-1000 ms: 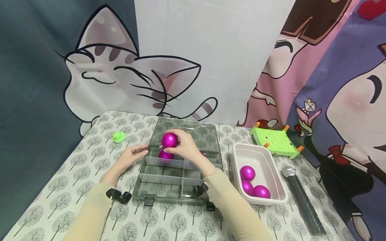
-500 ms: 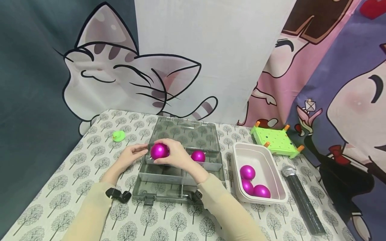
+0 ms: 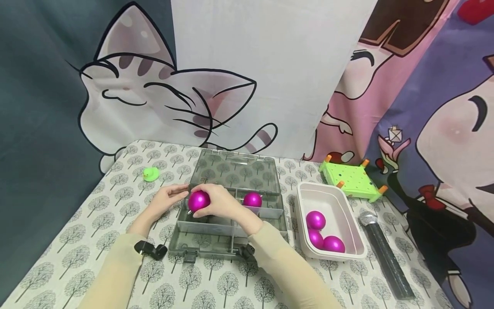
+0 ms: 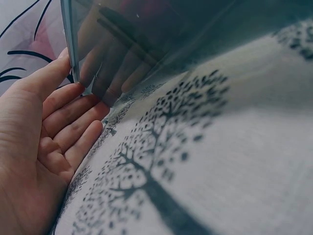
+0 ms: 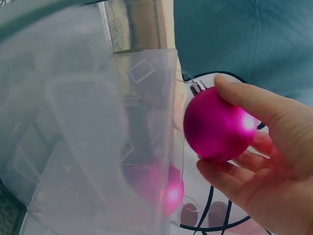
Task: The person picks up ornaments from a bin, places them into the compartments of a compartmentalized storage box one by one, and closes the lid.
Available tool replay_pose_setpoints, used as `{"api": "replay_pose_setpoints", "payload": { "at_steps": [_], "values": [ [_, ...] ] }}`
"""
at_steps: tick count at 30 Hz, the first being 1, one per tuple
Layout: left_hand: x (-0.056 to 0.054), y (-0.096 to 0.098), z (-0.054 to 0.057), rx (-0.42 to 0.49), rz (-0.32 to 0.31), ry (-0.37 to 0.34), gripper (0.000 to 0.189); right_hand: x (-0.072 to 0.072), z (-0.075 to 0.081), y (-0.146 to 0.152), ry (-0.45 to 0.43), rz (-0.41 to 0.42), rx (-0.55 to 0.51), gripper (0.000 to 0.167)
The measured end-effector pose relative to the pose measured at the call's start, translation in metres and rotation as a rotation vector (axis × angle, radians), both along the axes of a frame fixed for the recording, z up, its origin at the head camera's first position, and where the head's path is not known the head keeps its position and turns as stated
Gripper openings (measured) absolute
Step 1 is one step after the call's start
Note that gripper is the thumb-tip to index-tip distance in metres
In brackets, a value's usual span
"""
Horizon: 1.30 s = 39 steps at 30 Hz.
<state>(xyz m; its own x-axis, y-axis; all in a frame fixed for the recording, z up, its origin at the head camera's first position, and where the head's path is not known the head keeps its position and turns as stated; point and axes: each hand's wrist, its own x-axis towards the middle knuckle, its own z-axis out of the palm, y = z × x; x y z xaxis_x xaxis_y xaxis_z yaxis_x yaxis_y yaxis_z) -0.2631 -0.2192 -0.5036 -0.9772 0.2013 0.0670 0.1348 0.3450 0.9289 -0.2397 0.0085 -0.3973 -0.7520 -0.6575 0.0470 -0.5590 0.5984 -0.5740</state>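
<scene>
My right hand (image 3: pixel 217 201) holds a shiny magenta Christmas ball (image 3: pixel 199 201), thumb on one side and fingers on the other. Its silver cap (image 5: pixel 198 88) shows in the right wrist view. The ball is low over the back left compartment of a grey see-through divider box (image 3: pixel 204 243), whose lid is raised at the back. In the back right compartment lies another magenta ball (image 3: pixel 252 199). Beside the box's left end, my left hand (image 3: pixel 164 204) has its fingers extended, with thumb and fingertips right at the clear wall. The right hand hides part of the back compartments.
A white tub (image 3: pixel 333 199) with 3 magenta balls stands right of the box. Beyond it are a green pegged toy table with orange legs (image 3: pixel 351 179) and a black microphone (image 3: pixel 387 255). A green toy duck (image 3: pixel 151 174) sits at the back left.
My right hand has moved left and down with the Christmas ball, toward the back left compartment. The ball in the back right compartment has come into view. The left hand stays put.
</scene>
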Motion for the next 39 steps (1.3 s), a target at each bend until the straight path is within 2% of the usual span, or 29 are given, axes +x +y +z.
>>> {"api": "replay_pose_setpoints", "payload": {
  "at_steps": [10,19,25,39],
  "values": [
    [-0.002,-0.001,-0.004,-0.016,0.001,0.008,0.051,0.004,0.000,-0.008,-0.003,0.024,0.096,0.063],
    [0.000,-0.001,-0.002,-0.016,0.005,0.007,0.051,0.004,-0.002,-0.013,-0.010,0.032,0.140,0.063],
    [0.002,0.000,0.000,-0.018,0.007,-0.003,0.051,0.005,-0.002,-0.015,0.020,0.048,0.193,0.062],
    [0.002,0.001,0.003,-0.007,0.010,-0.007,0.051,0.005,-0.004,-0.018,0.024,0.051,0.233,0.062]
  ]
}}
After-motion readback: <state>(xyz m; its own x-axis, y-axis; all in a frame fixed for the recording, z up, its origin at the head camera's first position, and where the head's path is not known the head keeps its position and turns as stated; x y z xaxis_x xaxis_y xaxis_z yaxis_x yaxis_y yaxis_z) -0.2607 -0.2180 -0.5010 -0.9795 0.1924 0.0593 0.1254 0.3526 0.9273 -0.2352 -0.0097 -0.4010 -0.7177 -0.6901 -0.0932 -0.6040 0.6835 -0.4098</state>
